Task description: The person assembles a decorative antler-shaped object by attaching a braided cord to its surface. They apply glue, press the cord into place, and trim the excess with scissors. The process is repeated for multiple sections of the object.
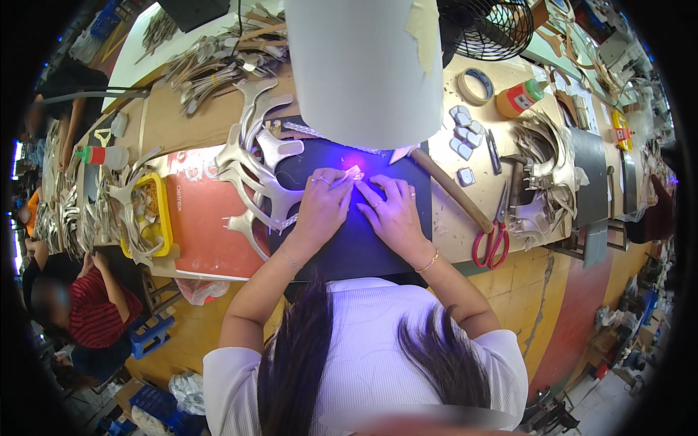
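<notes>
Together the left hand and right hand pinch a small pale piece on the dark mat

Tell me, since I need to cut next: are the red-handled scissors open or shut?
Shut, apparently: the red-handled scissors lie flat on the workbench, blades together pointing away, handle loops side by side.

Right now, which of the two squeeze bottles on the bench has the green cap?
The orange bottle, lying tilted beside the tape roll at the far right. The other bottle, on the left edge, is clear with a red cap over a green collar.
</notes>
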Motion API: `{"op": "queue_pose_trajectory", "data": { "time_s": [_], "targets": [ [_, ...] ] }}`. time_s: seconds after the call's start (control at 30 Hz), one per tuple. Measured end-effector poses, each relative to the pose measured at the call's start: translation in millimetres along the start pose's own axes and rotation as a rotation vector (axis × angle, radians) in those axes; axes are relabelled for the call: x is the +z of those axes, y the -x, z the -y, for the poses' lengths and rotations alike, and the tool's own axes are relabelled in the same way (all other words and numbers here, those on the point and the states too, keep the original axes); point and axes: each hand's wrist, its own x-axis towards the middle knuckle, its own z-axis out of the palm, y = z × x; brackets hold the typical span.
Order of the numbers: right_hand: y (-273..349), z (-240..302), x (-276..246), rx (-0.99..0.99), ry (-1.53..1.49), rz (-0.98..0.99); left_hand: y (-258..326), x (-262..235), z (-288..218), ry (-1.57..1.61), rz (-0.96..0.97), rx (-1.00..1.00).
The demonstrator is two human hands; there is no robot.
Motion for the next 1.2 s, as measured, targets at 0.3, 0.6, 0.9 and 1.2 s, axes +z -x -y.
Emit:
{"op": "queue_pose_trajectory", "data": {
  "time_s": [0.3, 0.6, 0.9, 1.2],
  "targets": [
    [0.0, -1.3, 0.4, 0.0, 0.012, 0.018, -2.9, 6.5, -4.7, 0.078, -0.055, -0.146],
    [0.2, -1.6, -0.8, -0.062, 0.066, 0.017, -5.5, 6.1, -3.6, 0.105, -0.034, -0.198],
    [0.3, -1.4, -1.6, -0.03, 0.037, 0.059, -8.8, 4.8, -4.2, 0.154, -0.039, -0.23],
    [-0.2, -1.8, -3.4, -0.037, 0.022, 0.08, -9.1, 4.4, -2.4, 0.174, -0.044, -0.216]
  ]
}}
